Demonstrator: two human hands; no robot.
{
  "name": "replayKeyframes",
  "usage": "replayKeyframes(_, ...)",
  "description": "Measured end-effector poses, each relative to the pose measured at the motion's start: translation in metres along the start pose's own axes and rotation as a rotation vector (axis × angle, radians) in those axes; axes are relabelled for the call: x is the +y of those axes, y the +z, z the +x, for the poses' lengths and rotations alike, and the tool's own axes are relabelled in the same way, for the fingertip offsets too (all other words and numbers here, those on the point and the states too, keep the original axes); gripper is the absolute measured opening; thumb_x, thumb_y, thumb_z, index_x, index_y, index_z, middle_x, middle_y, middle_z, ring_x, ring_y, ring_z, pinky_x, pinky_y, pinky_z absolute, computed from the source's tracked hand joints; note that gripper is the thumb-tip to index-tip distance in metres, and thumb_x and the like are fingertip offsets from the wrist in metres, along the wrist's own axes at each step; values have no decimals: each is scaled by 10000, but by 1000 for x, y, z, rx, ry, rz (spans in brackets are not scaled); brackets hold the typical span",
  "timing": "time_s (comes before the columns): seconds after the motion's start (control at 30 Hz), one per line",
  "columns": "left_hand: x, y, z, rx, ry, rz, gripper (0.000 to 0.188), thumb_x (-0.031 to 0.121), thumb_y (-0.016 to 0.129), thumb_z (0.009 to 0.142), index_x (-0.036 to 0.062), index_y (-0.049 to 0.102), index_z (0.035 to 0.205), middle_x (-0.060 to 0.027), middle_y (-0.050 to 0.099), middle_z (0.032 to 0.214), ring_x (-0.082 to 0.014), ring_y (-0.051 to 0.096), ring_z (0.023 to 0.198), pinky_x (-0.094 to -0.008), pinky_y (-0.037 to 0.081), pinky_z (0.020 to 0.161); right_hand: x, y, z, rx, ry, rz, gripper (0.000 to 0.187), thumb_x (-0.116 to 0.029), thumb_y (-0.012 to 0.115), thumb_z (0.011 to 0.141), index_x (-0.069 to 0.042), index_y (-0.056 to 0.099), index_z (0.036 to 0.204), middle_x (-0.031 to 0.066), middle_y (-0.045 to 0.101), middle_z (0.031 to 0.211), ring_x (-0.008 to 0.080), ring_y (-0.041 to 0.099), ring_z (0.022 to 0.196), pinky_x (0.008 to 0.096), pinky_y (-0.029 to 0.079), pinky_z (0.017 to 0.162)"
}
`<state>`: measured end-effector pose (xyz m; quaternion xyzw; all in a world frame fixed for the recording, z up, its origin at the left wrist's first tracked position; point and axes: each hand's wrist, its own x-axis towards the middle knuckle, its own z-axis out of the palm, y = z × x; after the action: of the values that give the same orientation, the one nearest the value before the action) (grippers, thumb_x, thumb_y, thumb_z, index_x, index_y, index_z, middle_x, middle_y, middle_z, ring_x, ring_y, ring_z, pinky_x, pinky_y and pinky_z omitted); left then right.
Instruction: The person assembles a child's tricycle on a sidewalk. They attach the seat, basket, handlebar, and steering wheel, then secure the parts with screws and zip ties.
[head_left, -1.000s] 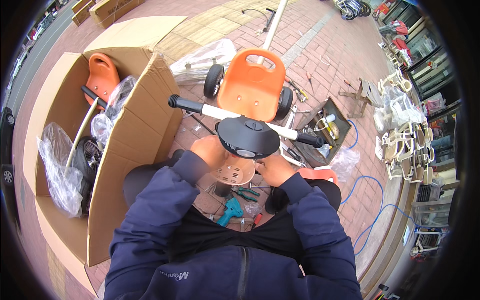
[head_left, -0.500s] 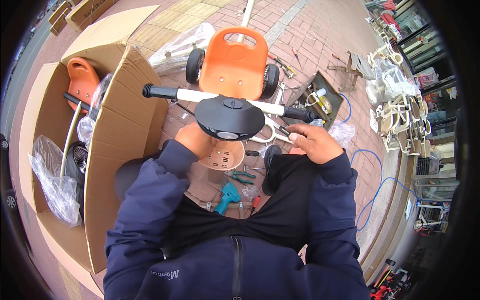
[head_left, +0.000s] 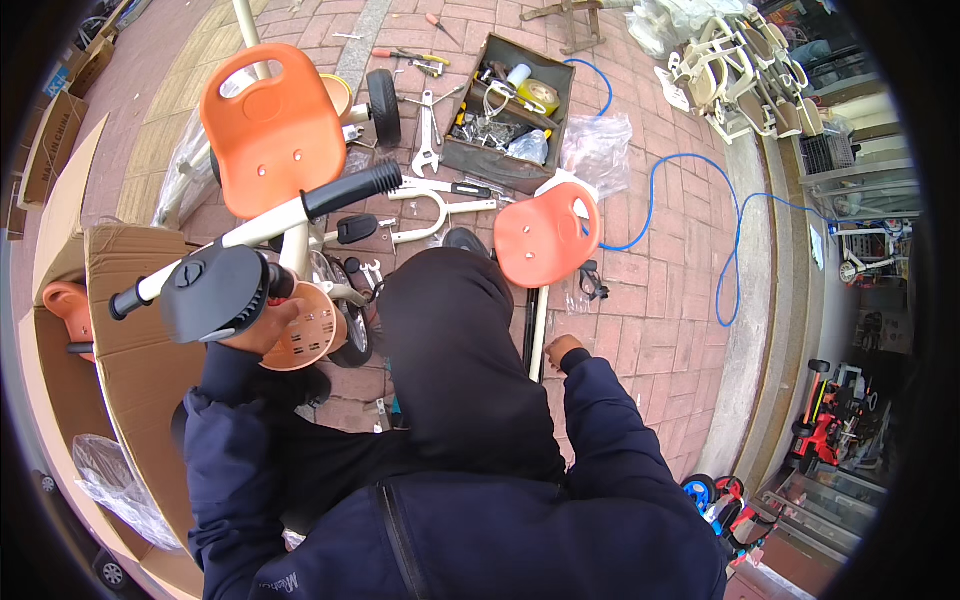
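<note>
My left hand (head_left: 268, 328) is closed below the black headlight cover (head_left: 215, 290) of a small tricycle, beside the peach basket (head_left: 305, 335). What its fingers grip is hidden. The white handlebar (head_left: 252, 232) with black grips tilts up to the right behind the cover. Farther off stands the tricycle's orange seat (head_left: 275, 140). To the right, my right hand (head_left: 563, 351) is low beside a white tube (head_left: 540, 330) that reaches down from a second orange seat (head_left: 545, 237). Its fingers are too small and partly hidden to show whether they hold the tube.
An open toolbox (head_left: 510, 110) with mixed tools stands beyond my knee, wrenches (head_left: 427, 140) beside it. A cardboard box (head_left: 140, 330) borders my left. A blue hose (head_left: 655, 190) loops over the paving at right, near a stone kerb (head_left: 755, 300) and stacked cream parts (head_left: 740, 70).
My view has swung right, so the tricycle now sits farther left, its handlebar tilted. My right hand has left the handlebar area and dropped beside the white tube. My left hand stays under the headlight cover.
</note>
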<state>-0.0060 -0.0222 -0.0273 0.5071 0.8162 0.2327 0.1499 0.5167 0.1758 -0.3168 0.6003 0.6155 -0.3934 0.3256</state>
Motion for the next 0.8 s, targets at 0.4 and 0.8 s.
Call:
replayKeyframes(0.4, -11, 17, -1, -49, -248, -25, 279, 173, 791, 780, -9, 674, 956, -73, 650, 775, -171, 606, 690, -326, 508, 680, 11, 87, 14, 278, 204, 135, 287, -151, 597, 846, 17, 684, 1063, 251, 695, 1125, 408, 659, 1092, 420, 525, 950)
replayKeyframes(0.8, -33, 24, -6, -18, -286, -104, 287, 88, 765, 808, 6, 633, 1050, -70, 647, 882, -178, 620, 791, -321, 515, 768, 54, 89, 57, 55, -22, 249, 452, -310, 691, 833, 94, 680, 1035, 310, 684, 1070, 412, 657, 1042, 410, 509, 924)
